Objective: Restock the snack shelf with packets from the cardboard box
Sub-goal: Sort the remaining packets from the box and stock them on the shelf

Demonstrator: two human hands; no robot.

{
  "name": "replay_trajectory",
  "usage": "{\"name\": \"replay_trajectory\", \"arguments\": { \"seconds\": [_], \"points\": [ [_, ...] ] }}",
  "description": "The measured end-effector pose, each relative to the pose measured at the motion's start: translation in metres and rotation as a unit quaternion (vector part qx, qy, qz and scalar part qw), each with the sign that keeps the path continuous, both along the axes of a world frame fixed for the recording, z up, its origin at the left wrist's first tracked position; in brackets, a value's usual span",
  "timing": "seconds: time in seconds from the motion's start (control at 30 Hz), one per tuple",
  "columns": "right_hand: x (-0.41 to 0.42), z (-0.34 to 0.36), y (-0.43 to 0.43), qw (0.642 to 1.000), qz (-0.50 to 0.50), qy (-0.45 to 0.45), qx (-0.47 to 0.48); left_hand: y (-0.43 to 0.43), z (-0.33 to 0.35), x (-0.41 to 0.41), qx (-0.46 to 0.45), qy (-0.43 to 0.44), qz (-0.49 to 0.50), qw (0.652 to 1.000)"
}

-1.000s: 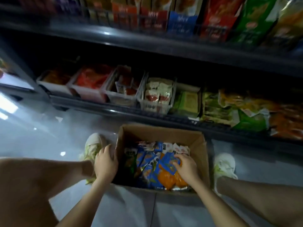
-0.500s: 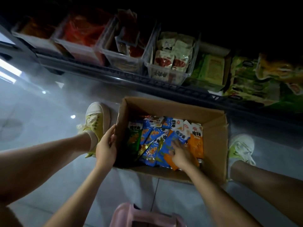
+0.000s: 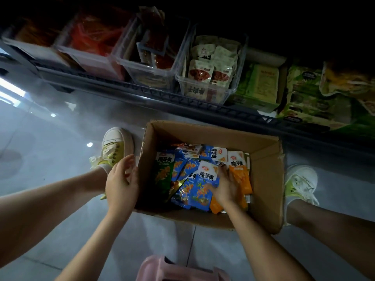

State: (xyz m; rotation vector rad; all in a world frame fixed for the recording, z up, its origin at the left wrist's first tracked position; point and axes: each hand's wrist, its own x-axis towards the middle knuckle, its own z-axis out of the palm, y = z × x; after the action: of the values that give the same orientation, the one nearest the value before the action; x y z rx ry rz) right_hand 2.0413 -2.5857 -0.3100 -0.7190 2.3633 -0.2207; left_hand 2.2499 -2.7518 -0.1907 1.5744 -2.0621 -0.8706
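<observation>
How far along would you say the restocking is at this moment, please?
Early, I think. Done: nothing I can tie to the cardboard box; the tubs on the shelf hold other snacks. In hand: the right hand lies on a blue packet inside the box, grip unclear; the left hand is open beside the box's wall. Left: packets cover the box's bottom, so nearly all remain.
</observation>
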Motion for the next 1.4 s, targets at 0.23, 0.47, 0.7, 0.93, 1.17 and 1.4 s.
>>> {"name": "replay_trajectory", "arguments": {
  "seconds": [0.23, 0.47, 0.7, 0.93, 1.17, 1.4],
  "points": [
    [0.007, 0.005, -0.014, 0.979, -0.167, -0.078, -0.092, 0.0, 0.009, -0.01, -0.009, 0.019, -0.02, 1.0],
    [0.018, 0.004, -0.039, 0.958, -0.269, -0.093, -0.043, 0.004, 0.013, -0.019, 0.013, 0.043, -0.02, 0.999],
    [0.008, 0.04, -0.023, 0.886, -0.402, -0.203, -0.108, 0.014, 0.019, -0.027, -0.034, 0.037, -0.052, 0.997],
    [-0.003, 0.096, -0.001, 0.807, -0.42, -0.324, -0.257, 0.04, 0.023, -0.051, 0.167, 0.048, -0.089, 0.981],
    [0.01, 0.129, -0.016, 0.816, -0.317, -0.411, -0.254, 0.049, 0.03, -0.07, 0.39, 0.149, -0.093, 0.904],
    [-0.002, 0.098, -0.021, 0.794, -0.434, -0.334, -0.264, 0.021, 0.031, -0.05, 0.337, 0.202, -0.006, 0.919]
  ]
}}
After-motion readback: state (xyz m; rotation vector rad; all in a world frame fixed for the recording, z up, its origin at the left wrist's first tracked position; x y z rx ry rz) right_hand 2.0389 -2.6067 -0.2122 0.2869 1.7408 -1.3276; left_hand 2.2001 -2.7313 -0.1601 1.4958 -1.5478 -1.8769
